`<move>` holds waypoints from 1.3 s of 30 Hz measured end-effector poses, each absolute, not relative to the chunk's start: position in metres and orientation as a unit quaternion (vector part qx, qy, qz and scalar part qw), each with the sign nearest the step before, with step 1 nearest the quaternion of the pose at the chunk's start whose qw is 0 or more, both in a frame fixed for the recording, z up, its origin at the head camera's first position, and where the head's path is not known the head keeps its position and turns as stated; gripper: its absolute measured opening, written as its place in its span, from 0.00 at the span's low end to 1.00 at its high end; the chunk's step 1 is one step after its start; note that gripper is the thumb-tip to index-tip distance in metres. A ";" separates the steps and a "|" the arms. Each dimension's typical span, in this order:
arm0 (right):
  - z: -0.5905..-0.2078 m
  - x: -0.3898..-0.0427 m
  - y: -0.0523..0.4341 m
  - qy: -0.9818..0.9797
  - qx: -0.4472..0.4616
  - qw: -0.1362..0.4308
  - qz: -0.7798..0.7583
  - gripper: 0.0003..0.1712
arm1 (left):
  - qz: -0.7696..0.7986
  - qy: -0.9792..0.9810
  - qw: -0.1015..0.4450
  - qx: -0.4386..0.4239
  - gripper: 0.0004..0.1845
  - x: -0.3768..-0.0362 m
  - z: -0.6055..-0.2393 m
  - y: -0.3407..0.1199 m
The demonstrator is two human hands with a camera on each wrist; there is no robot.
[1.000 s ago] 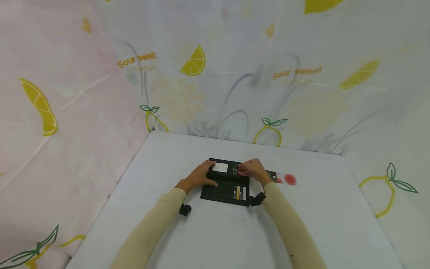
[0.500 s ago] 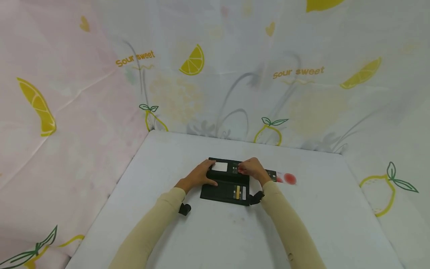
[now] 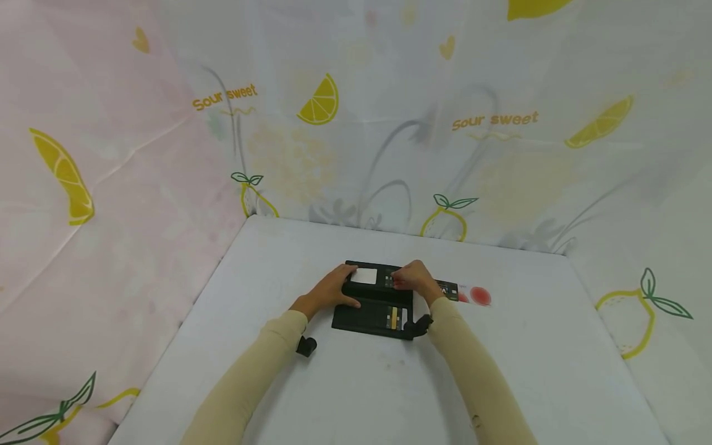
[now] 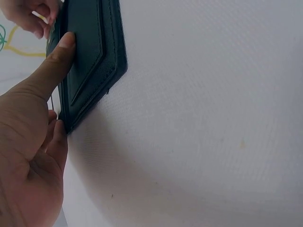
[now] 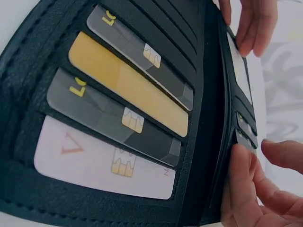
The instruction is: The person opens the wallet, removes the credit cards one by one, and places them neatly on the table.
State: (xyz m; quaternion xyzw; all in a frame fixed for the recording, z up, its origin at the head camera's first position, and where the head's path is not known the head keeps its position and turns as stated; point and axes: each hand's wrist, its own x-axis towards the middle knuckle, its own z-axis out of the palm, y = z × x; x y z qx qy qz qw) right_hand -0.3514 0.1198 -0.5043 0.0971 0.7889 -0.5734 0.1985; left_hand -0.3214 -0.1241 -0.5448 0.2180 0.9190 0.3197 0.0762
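A dark long wallet (image 3: 361, 316) lies unfolded on the table. My left hand (image 3: 330, 287) holds its left side, thumb (image 4: 67, 42) pressing the leather and the other fingers at the edge. My right hand (image 3: 413, 276) is at the card slots of the far half; a fingertip (image 5: 239, 153) touches the lower of two dark bank cards (image 5: 243, 138), the thumb (image 5: 284, 152) apart from it. Whether it pinches that card, I cannot tell. In the near half sit two grey cards (image 5: 137, 52), a gold card (image 5: 128, 85) and a white card (image 5: 104, 158). A white insert (image 3: 364, 275) fills the far half's left pocket.
Right of the wallet, a black card (image 3: 449, 290) and a white card with red circles (image 3: 479, 296) lie on the white table (image 3: 356, 389). Lemon-printed cloth (image 3: 356, 154) hangs behind. Black wrist cameras (image 3: 306, 346) project from both sleeves.
My right hand has shifted slightly left over the card slots, showing more of the black card on the table. The left hand and wallet have hardly moved.
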 end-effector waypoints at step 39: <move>-0.504 -0.346 0.138 0.813 0.090 0.169 -0.550 0.12 | 0.307 0.925 0.078 0.210 0.55 -0.318 -0.543 -0.124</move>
